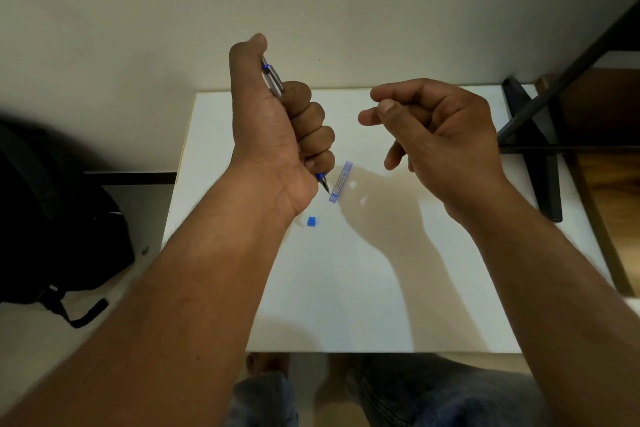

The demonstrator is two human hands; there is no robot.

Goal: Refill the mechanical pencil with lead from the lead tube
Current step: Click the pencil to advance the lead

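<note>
My left hand (277, 128) is fisted around a silver and blue mechanical pencil (272, 80), held upright above the white table (346, 305). The thumb rests over the pencil's top end and its dark tip pokes out below the fist. My right hand (440, 135) hovers to the right at the same height, thumb and forefinger pinched together; whether anything thin lies between them is too fine to tell. The clear blue lead tube (341, 181) lies flat on the table under the hands, just right of the pencil tip. A small blue cap (311, 221) lies apart from the tube, nearer me.
A black backpack (59, 218) sits on the floor to the left of the table. A black metal stand (540, 149) crosses the table's far right corner. A pale wall rises behind the table. My knees in jeans show below the near edge.
</note>
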